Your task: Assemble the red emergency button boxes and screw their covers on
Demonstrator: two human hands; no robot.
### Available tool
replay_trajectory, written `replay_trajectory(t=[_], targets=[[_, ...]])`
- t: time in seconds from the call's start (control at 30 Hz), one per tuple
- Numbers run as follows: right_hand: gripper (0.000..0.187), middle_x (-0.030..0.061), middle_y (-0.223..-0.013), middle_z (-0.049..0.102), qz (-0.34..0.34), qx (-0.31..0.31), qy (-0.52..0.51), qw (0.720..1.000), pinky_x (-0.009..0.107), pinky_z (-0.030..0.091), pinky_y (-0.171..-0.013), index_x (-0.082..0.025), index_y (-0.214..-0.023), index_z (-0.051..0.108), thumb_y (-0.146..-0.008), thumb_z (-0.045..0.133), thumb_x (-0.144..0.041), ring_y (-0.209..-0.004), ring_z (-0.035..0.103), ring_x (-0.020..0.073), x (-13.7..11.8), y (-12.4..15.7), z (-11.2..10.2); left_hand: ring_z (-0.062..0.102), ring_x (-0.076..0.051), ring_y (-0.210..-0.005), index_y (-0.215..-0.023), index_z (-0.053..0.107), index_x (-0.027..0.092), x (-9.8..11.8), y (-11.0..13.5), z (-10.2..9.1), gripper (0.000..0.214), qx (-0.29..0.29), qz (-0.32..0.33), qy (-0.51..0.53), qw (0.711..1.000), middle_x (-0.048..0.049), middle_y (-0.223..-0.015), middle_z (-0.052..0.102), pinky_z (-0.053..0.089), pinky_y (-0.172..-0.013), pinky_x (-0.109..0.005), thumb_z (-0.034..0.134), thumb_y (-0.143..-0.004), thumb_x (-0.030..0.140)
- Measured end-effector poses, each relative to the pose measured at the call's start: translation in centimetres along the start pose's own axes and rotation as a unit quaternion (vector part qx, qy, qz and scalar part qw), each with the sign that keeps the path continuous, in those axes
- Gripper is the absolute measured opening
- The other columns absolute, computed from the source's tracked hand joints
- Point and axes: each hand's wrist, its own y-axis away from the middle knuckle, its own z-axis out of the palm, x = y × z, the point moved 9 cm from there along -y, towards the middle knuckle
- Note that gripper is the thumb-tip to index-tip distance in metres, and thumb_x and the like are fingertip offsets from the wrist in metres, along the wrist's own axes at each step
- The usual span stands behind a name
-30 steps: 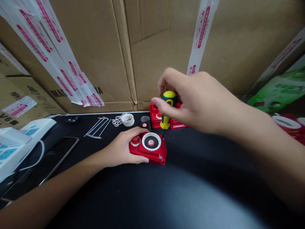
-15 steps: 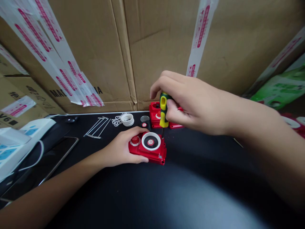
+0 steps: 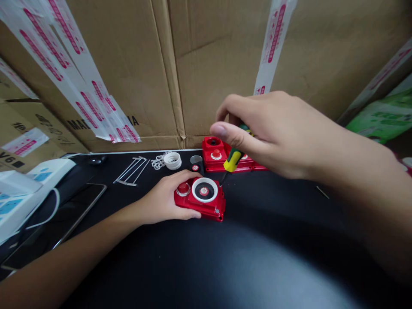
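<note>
A red box-shaped housing lies on the black table, with a white ring around a black disc and a red button at its left. My left hand grips its left end, thumb along the near side and fingers over the far side. In my right hand is a yellow and green screwdriver, tilted, its handle leaning right. The thin shaft points down to the far right corner of the housing; whether the tip touches a screw is too small to tell.
More red housings stand behind, against the cardboard. Beyond my left hand are white rings, metal T-shaped rods and a small clear cup. A phone-like dark panel and white power strip lie left.
The screwdriver has gone from nearly upright to tilted, its handle swinging right. My right hand has shifted right and its thumb has stretched out. My left hand and the housing have hardly moved.
</note>
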Motion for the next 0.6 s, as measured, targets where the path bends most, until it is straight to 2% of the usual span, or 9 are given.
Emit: replay_trajectory(t=[0.07, 0.17, 0.3, 0.43, 0.6], targets=[[0.056, 0.0069, -0.07, 0.065, 0.018, 0.001, 0.022, 1.0, 0.035, 0.042, -0.066, -0.021, -0.093, 0.07, -0.107, 0.04, -0.066, -0.072, 0.066, 0.0269, 0.3, 0.0, 0.1, 0.071, -0.031, -0.122, -0.14, 0.062, 0.023, 0.0, 0.0, -0.1, 0.077, 0.002, 0.006, -0.009, 1.0, -0.0101, -0.135, 0.072, 0.055, -0.11, -0.046, 0.098, -0.073, 0.038], [0.057, 0.0047, -0.058, 0.055, 0.03, 0.018, 0.063, 0.997, 0.035, 0.041, -0.062, -0.021, -0.082, 0.069, -0.106, 0.043, -0.066, -0.064, 0.063, 0.0264, 0.6, -0.1, -0.2, 0.071, -0.032, -0.122, -0.138, 0.063, 0.022, 0.0, 0.0, -0.1, 0.076, 0.003, 0.01, -0.017, 1.0, -0.0116, -0.135, 0.072, 0.056, -0.109, -0.047, 0.098, -0.072, 0.039], [0.049, 0.0035, -0.054, 0.054, 0.038, 0.015, 0.079, 0.996, 0.035, 0.039, -0.058, -0.022, -0.084, 0.069, -0.104, 0.048, -0.061, -0.058, 0.059, 0.0249, 0.8, 0.0, -0.4, 0.071, -0.032, -0.122, -0.138, 0.063, 0.021, 0.1, 0.0, -0.1, 0.077, 0.004, 0.014, -0.023, 1.0, -0.0124, -0.135, 0.072, 0.056, -0.109, -0.047, 0.098, -0.071, 0.041], [0.031, 0.0041, -0.072, 0.067, 0.025, -0.024, 0.024, 0.999, 0.034, 0.038, -0.059, -0.022, -0.107, 0.067, -0.103, 0.056, -0.051, -0.061, 0.057, 0.0217, 0.6, 0.1, -0.1, 0.072, -0.031, -0.121, -0.139, 0.063, 0.022, 0.1, 0.0, 0.0, 0.077, 0.0, 0.01, -0.022, 1.0, -0.011, -0.134, 0.072, 0.056, -0.11, -0.046, 0.098, -0.072, 0.041], [0.029, 0.0079, -0.103, 0.076, -0.049, -0.053, -0.085, 0.994, 0.034, 0.045, -0.071, -0.022, -0.119, 0.065, -0.105, 0.057, -0.046, -0.082, 0.064, 0.022, -0.8, 0.3, -0.2, 0.073, -0.03, -0.119, -0.138, 0.062, 0.022, 0.1, 0.0, -0.1, 0.079, 0.006, 0.002, -0.017, 1.0, -0.0102, -0.133, 0.073, 0.055, -0.111, -0.045, 0.098, -0.071, 0.04]])
